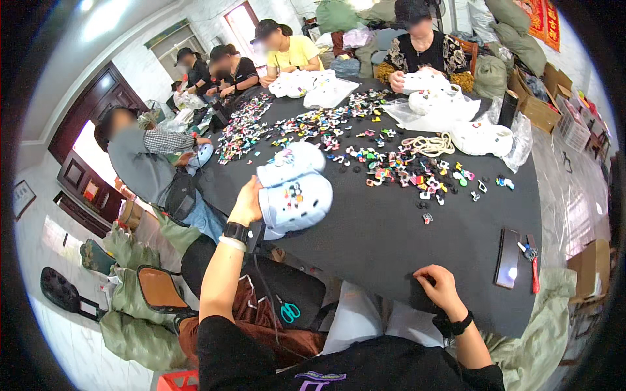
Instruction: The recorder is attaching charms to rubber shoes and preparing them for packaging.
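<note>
Left of the table's middle, my left hand (246, 201) is closed around the heel side of a pair of light blue clogs (313, 207). The clogs are held up, one above the other, with holes and small colourful charms on their uppers. At the near edge of the dark table (365, 241), my right hand (440, 285) hangs with loosely bent fingers. A gap shows between its forefinger and thumb, and no object is visible there. Loose shoe charms (417, 173) of many colours lie in heaps beyond the clogs.
A phone (507, 257) and keys with a red tag (535, 274) lie at the right edge. Beyond the charms are a cord coil (427, 144) and white clogs (482, 138). Several people sit around the table. Teal scissors (287, 311) lie below the table's left edge.
</note>
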The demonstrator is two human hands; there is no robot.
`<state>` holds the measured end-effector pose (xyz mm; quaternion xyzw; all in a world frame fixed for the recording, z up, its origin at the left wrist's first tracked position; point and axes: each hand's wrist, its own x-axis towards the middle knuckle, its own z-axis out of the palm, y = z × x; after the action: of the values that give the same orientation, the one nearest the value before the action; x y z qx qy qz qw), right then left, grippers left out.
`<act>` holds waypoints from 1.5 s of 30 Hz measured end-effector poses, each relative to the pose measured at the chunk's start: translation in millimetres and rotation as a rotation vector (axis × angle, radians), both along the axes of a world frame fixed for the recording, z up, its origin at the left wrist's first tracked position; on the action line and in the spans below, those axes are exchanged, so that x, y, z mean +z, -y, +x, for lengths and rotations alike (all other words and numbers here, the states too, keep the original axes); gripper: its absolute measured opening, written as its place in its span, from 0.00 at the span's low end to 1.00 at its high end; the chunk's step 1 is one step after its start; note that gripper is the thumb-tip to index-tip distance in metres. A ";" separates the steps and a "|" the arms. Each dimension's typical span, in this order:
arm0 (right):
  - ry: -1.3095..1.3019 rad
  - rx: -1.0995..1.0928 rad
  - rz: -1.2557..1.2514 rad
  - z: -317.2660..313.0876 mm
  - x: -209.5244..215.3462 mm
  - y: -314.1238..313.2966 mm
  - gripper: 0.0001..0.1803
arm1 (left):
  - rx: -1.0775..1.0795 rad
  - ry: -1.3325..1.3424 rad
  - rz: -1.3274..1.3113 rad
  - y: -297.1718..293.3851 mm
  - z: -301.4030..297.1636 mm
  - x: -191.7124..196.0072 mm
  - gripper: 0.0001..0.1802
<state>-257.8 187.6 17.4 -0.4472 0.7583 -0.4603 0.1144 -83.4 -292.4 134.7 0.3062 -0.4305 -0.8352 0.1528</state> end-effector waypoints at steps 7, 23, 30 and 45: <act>-0.029 -0.076 0.012 6.8 -3.0 0.2 0.05 | 0.327 -0.151 0.029 92.3 5.4 -43.7 0.36; 0.007 -0.122 0.023 6.8 -1.3 8.1 0.05 | 0.483 0.236 -0.864 64.6 68.6 -50.5 0.46; -0.074 -0.080 -0.007 5.5 -4.1 3.8 0.04 | 0.162 0.836 -1.740 16.0 103.3 -99.0 0.36; 0.339 0.079 -0.228 29.9 5.1 -24.4 0.14 | 0.322 0.979 -2.231 68.5 94.6 -130.9 0.44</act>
<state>-228.0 212.1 22.5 -0.4028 0.6530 -0.6070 0.2072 11.1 -360.9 3.8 0.3385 -0.8783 0.2216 0.2545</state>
